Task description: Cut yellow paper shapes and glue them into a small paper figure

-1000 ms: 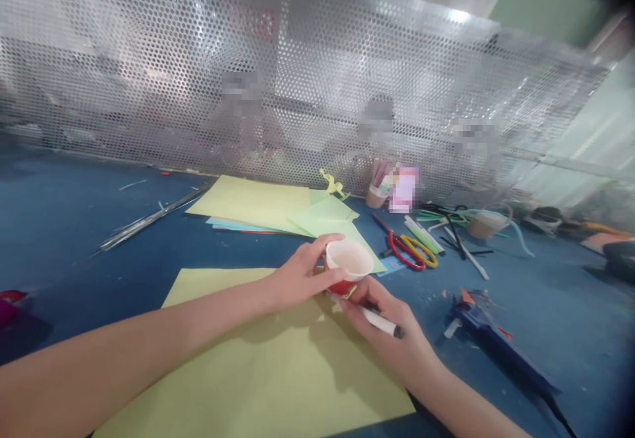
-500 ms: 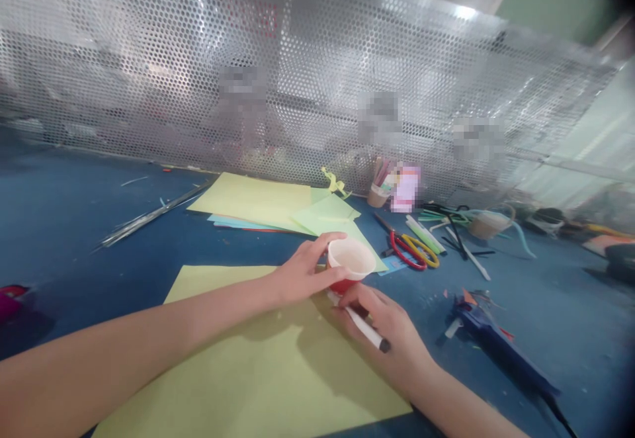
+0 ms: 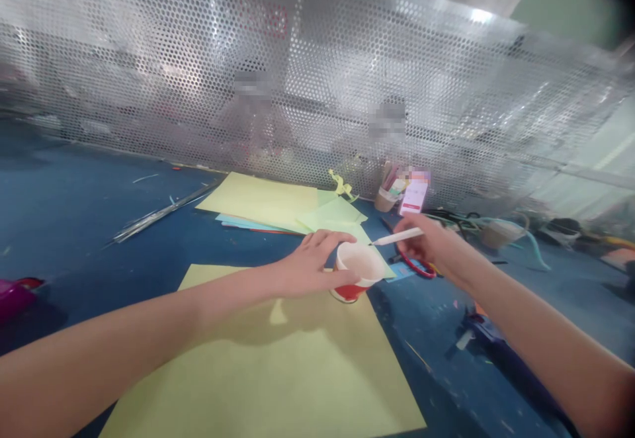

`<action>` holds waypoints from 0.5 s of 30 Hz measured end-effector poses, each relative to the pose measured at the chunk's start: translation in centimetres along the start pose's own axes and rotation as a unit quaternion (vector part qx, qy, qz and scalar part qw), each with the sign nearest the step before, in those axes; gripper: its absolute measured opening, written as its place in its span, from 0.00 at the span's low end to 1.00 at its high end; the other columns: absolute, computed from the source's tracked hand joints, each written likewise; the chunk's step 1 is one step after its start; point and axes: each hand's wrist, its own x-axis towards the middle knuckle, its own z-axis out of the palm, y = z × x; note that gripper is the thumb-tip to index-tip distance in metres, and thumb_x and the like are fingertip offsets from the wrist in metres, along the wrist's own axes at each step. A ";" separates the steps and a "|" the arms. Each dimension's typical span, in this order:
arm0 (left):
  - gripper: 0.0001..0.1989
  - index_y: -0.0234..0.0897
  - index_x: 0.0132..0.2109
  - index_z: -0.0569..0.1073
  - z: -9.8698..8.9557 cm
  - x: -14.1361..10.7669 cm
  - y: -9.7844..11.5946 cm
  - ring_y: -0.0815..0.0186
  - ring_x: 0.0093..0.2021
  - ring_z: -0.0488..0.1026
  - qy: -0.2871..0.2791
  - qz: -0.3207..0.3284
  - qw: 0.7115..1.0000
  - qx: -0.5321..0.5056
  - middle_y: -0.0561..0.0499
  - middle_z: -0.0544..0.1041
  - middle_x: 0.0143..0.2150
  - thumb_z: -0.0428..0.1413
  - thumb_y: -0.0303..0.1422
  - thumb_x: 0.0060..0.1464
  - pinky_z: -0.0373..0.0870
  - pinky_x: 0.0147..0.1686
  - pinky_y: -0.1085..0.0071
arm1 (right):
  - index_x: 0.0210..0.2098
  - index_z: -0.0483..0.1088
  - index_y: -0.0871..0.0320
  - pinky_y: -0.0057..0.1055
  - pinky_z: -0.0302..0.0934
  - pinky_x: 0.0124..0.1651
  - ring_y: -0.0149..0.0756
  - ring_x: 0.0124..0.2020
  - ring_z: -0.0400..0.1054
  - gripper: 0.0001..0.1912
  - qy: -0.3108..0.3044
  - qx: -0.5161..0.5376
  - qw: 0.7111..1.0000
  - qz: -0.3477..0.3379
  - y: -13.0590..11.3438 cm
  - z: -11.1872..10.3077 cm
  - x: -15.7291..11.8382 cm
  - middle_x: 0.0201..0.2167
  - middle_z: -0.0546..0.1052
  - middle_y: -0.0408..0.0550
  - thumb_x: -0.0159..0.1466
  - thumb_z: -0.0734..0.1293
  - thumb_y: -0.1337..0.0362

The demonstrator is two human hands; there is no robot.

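Observation:
A paper cup (image 3: 350, 290), red outside and white inside, stands upright on the far right part of a large yellow sheet (image 3: 278, 372). Fingers and thumb of my left hand (image 3: 317, 259) wrap round its left side. A dark curved line shows on the sheet at the cup's base. To the right of the cup, my right hand (image 3: 421, 239) holds a white marker (image 3: 397, 236), its dark tip pointing left near the cup's rim. Red-handled scissors (image 3: 424, 270) lie partly hidden under my right hand.
Behind the cup lie stacked yellow, green and blue papers (image 3: 262, 200). A phone (image 3: 415, 193) and a cup of sticks (image 3: 385, 198) stand by the perforated screen. A dark blue glue gun (image 3: 510, 358) lies at right, partly under my forearm. Thin silver rods (image 3: 163, 214) lie at left.
My right hand has moved up and to the right with the marker, away from the cup's base. The marker's tip now shows. My left hand still holds the cup.

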 end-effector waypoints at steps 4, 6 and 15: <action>0.32 0.51 0.57 0.58 -0.7 0.3 0.0 0.51 0.63 0.47 -0.005 0.002 0.999 0.046 0.45 0.54 0.59 0.53 0.53 0.47 0.48 0.59 0.52 | 0.17 0.57 0.56 0.24 0.41 0.17 0.24 0.12 0.47 0.16 -0.073 0.000 0.997 0.006 0.2 3.3 2.8 0.09 0.57 0.36 0.56 0.61 0.55; 0.32 0.52 0.58 0.58 -0.9 0.5 0.0 0.51 0.64 0.44 -0.009 -0.002 0.998 0.057 0.46 0.51 0.60 0.53 0.54 0.46 0.48 0.59 0.52 | 0.18 0.58 0.56 0.24 0.39 0.17 0.23 0.12 0.44 0.13 -0.098 -0.006 0.995 -0.004 -0.3 4.6 3.5 0.08 0.53 0.32 0.53 0.63 0.57; 0.31 0.54 0.57 0.59 -1.2 0.6 0.3 0.51 0.56 0.54 -0.018 -0.010 0.996 0.091 0.48 0.60 0.49 0.51 0.56 0.47 0.52 0.56 0.50 | 0.18 0.61 0.58 0.24 0.44 0.20 0.24 0.17 0.50 0.10 -0.250 -0.087 0.963 -0.044 -2.2 7.4 6.0 0.13 0.59 0.35 0.51 0.64 0.62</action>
